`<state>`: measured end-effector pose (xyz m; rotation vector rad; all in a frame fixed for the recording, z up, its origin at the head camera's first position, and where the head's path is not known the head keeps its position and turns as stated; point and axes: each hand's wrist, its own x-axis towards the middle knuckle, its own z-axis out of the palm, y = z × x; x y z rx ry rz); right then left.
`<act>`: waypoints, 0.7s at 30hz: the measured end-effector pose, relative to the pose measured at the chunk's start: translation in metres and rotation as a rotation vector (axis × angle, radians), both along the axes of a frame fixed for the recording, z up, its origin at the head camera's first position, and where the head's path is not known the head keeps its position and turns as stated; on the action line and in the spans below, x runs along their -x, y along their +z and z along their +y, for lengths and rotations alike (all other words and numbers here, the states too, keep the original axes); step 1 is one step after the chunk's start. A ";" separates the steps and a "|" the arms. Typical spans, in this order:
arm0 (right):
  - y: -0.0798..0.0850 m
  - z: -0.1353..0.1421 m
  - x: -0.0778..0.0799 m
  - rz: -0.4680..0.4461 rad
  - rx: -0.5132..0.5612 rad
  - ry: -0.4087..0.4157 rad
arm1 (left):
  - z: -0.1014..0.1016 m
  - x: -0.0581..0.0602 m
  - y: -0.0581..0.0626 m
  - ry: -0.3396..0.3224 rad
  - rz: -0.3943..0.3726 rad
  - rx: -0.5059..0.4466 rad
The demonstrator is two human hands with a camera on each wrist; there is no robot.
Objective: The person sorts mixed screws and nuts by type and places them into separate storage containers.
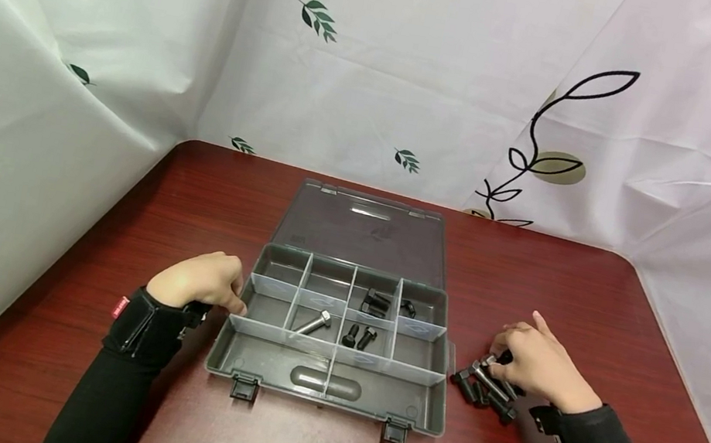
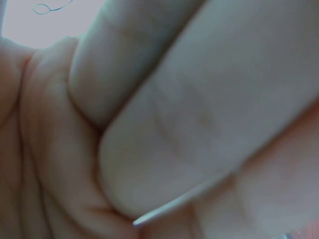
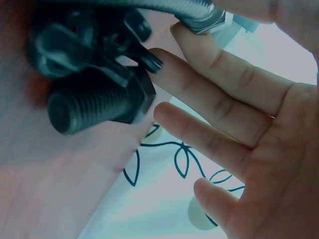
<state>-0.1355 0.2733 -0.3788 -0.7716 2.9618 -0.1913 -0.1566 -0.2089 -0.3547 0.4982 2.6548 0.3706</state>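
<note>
My left hand (image 1: 207, 281) is at the left wall of a grey plastic compartment box (image 1: 271, 352), thumb and forefinger pinching its rim. Its other fingers curl into the palm in the left wrist view. To the right of the box, my right hand (image 1: 537, 360) reaches down over a pile of black bolts (image 1: 500, 409). Between its thumb and forefinger is a silver bolt (image 3: 199, 15); the remaining fingers spread loosely. Close beside them in the right wrist view lies a thick black bolt (image 3: 104, 102). One silver bolt (image 1: 313, 323) lies in a middle-row compartment, near two short black bolts (image 1: 359, 336).
The box's clear lid (image 1: 364, 231) lies folded back behind it. Black hardware (image 1: 375, 303) and a small black piece (image 1: 407, 309) sit in back-row compartments. Two latches (image 1: 244, 388) hang at the front. White patterned cloth (image 1: 378, 84) surrounds the reddish table (image 1: 217, 206).
</note>
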 end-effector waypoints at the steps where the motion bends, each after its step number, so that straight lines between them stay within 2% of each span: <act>1: 0.001 0.000 0.000 -0.001 0.006 -0.001 | 0.000 0.000 0.000 0.000 -0.002 0.000; 8: 0.008 -0.002 0.002 0.004 0.032 0.007 | 0.000 0.001 0.000 -0.002 0.003 -0.003; 15: 0.019 -0.006 0.005 -0.055 0.108 -0.013 | 0.000 0.000 0.000 -0.001 -0.001 -0.005; 21: 0.027 -0.009 0.007 -0.059 0.129 -0.004 | 0.000 0.000 0.000 -0.004 0.007 -0.005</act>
